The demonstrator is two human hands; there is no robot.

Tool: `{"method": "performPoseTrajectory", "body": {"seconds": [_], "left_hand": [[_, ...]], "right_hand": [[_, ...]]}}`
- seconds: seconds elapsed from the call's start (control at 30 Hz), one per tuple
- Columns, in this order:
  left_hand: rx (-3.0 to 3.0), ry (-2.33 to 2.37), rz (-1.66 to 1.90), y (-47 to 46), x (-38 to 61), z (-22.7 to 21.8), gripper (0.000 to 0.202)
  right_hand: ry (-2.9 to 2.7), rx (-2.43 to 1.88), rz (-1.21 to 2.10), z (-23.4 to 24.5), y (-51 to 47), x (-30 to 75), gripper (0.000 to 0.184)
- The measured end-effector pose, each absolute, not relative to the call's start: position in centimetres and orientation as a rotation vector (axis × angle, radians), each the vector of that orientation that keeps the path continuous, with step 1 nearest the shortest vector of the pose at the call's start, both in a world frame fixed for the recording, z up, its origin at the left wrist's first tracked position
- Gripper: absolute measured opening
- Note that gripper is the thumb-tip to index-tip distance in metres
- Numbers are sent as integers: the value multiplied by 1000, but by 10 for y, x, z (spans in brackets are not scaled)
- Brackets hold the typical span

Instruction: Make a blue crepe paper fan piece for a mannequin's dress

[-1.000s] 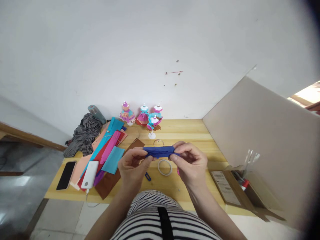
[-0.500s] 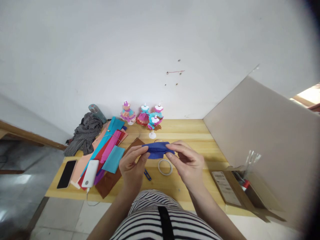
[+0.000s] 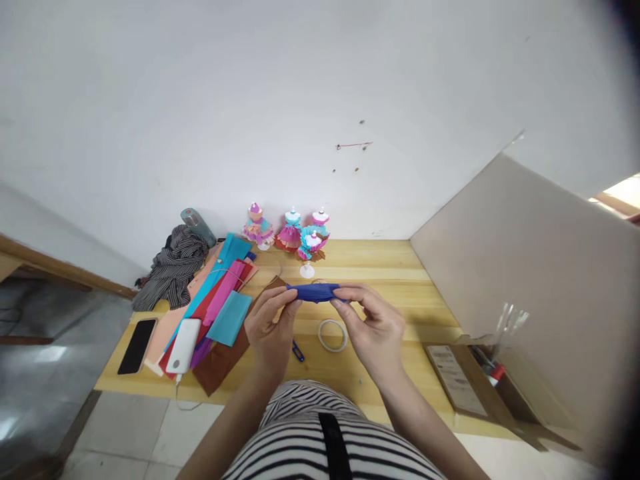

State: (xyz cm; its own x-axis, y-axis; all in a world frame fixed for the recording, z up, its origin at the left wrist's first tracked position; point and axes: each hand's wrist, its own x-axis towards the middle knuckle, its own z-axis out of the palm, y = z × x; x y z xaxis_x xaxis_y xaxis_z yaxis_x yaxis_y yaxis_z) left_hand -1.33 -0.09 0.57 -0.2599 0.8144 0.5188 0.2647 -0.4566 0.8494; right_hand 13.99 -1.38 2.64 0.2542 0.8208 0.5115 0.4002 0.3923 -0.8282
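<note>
A dark blue strip of crepe paper (image 3: 316,293) is stretched level between my two hands, above the wooden table (image 3: 385,267). My left hand (image 3: 271,327) pinches its left end between thumb and fingers. At the other end my right hand (image 3: 373,327) grips it the same way. Below the paper, a white tape ring (image 3: 333,335) lies flat near my right hand. A blue cutter (image 3: 298,351) rests by my left hand, partly hidden behind it. Small dress forms clothed in coloured paper (image 3: 289,230) stand at the wall.
To the left lie coloured paper sheets (image 3: 230,319), a white power bank (image 3: 183,345) with a cable, a black phone (image 3: 137,347), striped cloth (image 3: 175,267) and a bottle (image 3: 199,227). At the right sits an open cardboard box (image 3: 475,380) beside a grey panel (image 3: 500,267).
The blue paper's lower flap, which hung down before, is now folded up, so the strip looks narrower. Both hands keep hold of its ends.
</note>
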Motion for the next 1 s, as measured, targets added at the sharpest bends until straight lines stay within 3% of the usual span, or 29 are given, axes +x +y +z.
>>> {"method": "performPoseTrajectory", "body": {"seconds": [0.27, 1.0], "left_hand": [[1423, 1311, 1705, 3, -14, 6, 6], [1178, 1154, 1594, -7, -15, 25, 10]], "right_hand": [[-1321, -1214, 454, 21, -13, 140, 7], [-1179, -996, 681, 28, -14, 144, 9]]}}
